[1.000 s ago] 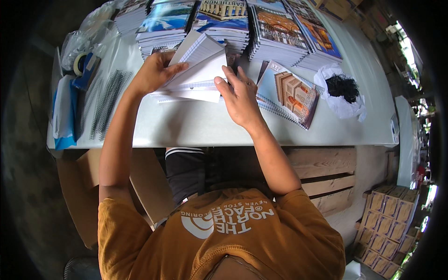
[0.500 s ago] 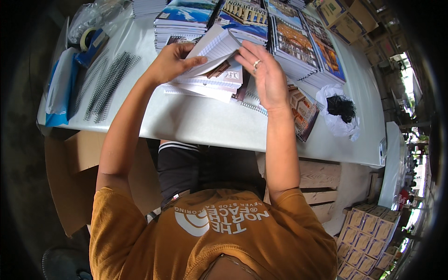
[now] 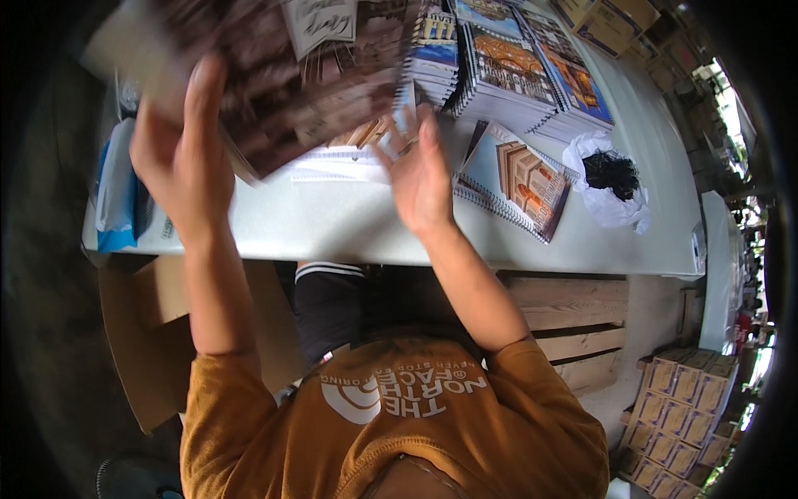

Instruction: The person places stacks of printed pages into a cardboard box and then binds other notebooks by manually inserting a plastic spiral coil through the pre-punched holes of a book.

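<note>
Lifted high at the upper left is a notebook (image 3: 307,91) with a dark brown picture cover, smeared by motion. My left hand (image 3: 187,158) grips its near left edge, thumb against the cover. To the right of its lower corner is my right hand (image 3: 422,179), fingers spread and slightly blurred, with nothing seen in it. White lined sheets (image 3: 349,166) lie on the table under the raised notebook. Right of my right hand rest smaller spiral notebooks (image 3: 524,187) with a building on the cover.
Stacks of spiral notebooks (image 3: 511,75) stand along the far side of the white table (image 3: 349,224). A white plastic bag (image 3: 611,179) holding black wire pieces is at the right. A blue and white package (image 3: 116,187) lies at the left edge. Cartons (image 3: 677,399) are piled lower right.
My left hand has moved left, and a brown-covered notebook is now raised in it toward me. My right hand has come away from the sheets, moving left and nearer.
</note>
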The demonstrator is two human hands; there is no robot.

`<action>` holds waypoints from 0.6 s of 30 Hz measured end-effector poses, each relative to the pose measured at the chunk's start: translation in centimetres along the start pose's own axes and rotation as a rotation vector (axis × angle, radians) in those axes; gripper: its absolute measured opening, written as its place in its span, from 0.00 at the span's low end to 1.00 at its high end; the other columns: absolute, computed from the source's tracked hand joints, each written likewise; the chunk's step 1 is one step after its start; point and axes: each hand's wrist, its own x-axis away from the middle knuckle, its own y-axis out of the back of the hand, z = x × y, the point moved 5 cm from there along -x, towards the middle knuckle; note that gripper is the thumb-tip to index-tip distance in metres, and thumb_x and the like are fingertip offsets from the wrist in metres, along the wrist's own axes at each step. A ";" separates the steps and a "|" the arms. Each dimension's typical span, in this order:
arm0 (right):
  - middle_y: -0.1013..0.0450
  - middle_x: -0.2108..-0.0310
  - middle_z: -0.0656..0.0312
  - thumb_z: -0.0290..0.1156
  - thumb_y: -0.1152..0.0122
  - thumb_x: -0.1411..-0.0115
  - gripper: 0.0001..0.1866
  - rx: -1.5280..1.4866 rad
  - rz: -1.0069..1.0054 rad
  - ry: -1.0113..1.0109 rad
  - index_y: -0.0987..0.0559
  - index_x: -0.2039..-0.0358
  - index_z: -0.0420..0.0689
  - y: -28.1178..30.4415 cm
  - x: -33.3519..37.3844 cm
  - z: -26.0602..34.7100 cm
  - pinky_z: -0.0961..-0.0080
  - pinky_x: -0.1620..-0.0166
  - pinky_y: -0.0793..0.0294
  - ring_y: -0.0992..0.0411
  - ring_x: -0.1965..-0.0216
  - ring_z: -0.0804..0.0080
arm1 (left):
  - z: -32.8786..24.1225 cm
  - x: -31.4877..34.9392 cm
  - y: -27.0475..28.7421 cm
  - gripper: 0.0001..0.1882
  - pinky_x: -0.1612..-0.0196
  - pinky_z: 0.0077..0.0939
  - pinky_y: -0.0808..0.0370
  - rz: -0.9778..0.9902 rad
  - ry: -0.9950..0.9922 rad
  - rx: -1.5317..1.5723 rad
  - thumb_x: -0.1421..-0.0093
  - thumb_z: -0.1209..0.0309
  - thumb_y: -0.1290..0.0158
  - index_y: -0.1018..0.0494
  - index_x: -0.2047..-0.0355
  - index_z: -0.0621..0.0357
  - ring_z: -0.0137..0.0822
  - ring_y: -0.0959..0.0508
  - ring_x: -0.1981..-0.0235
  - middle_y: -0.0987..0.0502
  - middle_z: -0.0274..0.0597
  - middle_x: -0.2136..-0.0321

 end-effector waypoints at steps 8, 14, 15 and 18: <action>0.24 0.67 0.64 0.23 0.38 0.47 0.09 0.478 0.286 0.102 0.23 0.64 0.37 2.1 5.6 3.4 0.82 0.64 0.27 0.27 0.67 0.80 | 8.1 10.6 4.6 0.31 0.45 0.31 0.39 0.037 0.492 0.227 0.57 0.82 0.53 0.41 0.48 0.64 0.38 0.34 0.50 0.35 0.46 0.52; 0.25 0.69 0.63 0.20 0.36 0.50 0.10 0.730 0.207 -0.066 0.24 0.65 0.38 7.0 6.2 0.0 0.79 0.61 0.27 0.28 0.67 0.79 | 14.7 18.0 2.4 0.18 0.54 0.21 0.34 0.372 0.814 0.186 0.50 0.84 0.52 0.33 0.57 0.65 0.27 0.29 0.60 0.27 0.39 0.61; 0.24 0.67 0.63 0.21 0.36 0.50 0.11 0.740 0.233 -0.018 0.24 0.64 0.38 6.1 6.3 1.2 0.80 0.60 0.28 0.28 0.66 0.80 | 14.3 17.5 2.5 0.18 0.55 0.21 0.34 0.355 0.717 0.165 0.49 0.83 0.52 0.34 0.56 0.64 0.26 0.30 0.59 0.28 0.39 0.60; 0.24 0.64 0.62 0.22 0.37 0.48 0.13 0.605 0.272 0.030 0.24 0.61 0.38 4.6 5.8 2.1 0.80 0.59 0.28 0.29 0.63 0.81 | 13.7 17.5 2.6 0.22 0.56 0.26 0.33 0.449 0.664 -0.036 0.50 0.80 0.48 0.37 0.53 0.62 0.33 0.29 0.60 0.27 0.42 0.62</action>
